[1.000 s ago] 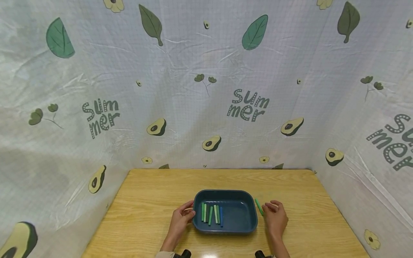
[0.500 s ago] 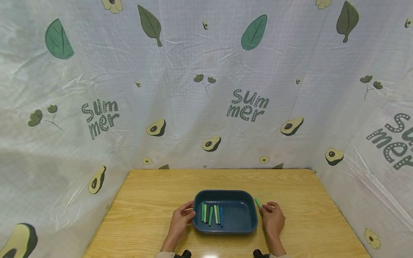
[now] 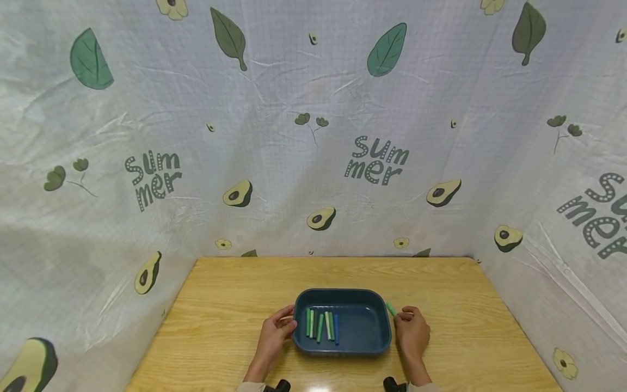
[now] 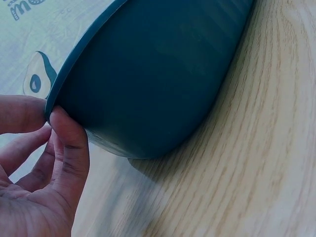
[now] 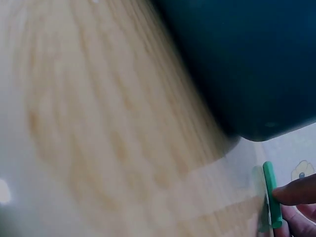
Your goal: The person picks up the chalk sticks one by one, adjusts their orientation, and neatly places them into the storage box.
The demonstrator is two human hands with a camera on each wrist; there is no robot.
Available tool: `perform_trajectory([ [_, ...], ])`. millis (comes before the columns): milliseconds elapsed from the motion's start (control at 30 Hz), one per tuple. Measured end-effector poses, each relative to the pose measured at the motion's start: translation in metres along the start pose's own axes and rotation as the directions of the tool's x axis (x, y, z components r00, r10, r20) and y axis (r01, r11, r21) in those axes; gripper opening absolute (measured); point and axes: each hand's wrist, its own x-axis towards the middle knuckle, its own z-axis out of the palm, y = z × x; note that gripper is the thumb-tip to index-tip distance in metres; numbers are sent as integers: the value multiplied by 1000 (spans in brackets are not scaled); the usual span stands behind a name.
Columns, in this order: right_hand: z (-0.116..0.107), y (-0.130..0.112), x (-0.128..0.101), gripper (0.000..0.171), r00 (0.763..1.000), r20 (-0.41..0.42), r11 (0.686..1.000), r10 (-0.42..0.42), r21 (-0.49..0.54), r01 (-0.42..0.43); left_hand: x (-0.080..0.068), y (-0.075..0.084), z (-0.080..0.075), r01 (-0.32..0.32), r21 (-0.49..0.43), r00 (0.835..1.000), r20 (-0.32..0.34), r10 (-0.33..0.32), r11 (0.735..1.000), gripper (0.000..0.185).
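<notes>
A dark blue tray [image 3: 343, 293] sits on the wooden table [image 3: 230, 305] and holds several green sticks and a blue one [image 3: 320, 325], side by side in its left half. My left hand [image 3: 277, 329] pinches the tray's left rim; in the left wrist view the thumb [image 4: 69, 148] lies against the tray's outer wall [image 4: 158, 74]. My right hand [image 3: 412, 331] is just right of the tray, with its fingertips pinching a green stick [image 3: 390, 308] on the table. In the right wrist view a fingertip [image 5: 296, 193] touches that stick [image 5: 270, 190] beside the tray [image 5: 247, 59].
Avocado-print cloth walls [image 3: 313, 136] close in the table at the back and on both sides. Bare tabletop extends left, right and behind the tray.
My right hand has slid left toward the tray and closed its fingertips over the green stick, whose near end is now covered. The left hand and tray stayed still.
</notes>
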Motion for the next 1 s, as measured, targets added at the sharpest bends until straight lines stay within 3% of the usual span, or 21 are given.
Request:
perform_trajectory([
  [233,-7,1,2,22,1000,25,1000,9,-7,-9,-1,0,0,4,-14,1000,6,-4,1000,48],
  [667,-32,-1,7,25,977,209,998,-31,60,19,1,0,-1,-5,-5,1000,1,5,1000,48],
  [900,-41,-3,11,33,950,303,992,74,79,-103,-1,-1,-1,2,-26,1000,9,-1,1000,48],
  [1000,-41,-3,13,36,928,358,976,100,144,-161,-2,0,-2,-7,-21,1000,4,7,1000,47],
])
